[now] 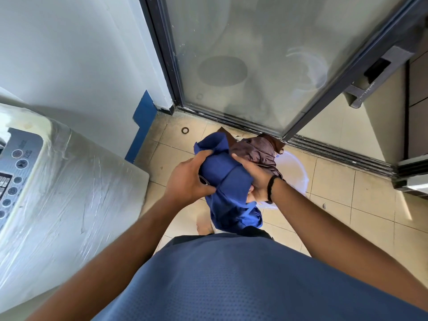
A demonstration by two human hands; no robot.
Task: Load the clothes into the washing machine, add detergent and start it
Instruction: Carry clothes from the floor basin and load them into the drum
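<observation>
I hold a bundle of clothes in front of me above the floor: a dark blue garment (225, 179) and a brown garment (257, 151) behind it. My left hand (185, 179) grips the blue garment from the left. My right hand (257, 179), with a black band on the wrist, grips the bundle from the right. The blue cloth hangs down below both hands. A white plastic bucket (296, 172) stands on the floor under the bundle, mostly hidden by it. The washing machine (69, 181), wrapped in clear plastic film, stands at the left, its control panel (16, 167) at the frame's edge.
A frosted glass sliding door (254, 66) in a dark frame stands ahead, its track (335, 147) crossing the beige tiled floor (347, 205). A white wall with a blue strip (141, 126) lies between machine and door. A small metal ring (185, 130) lies on the floor.
</observation>
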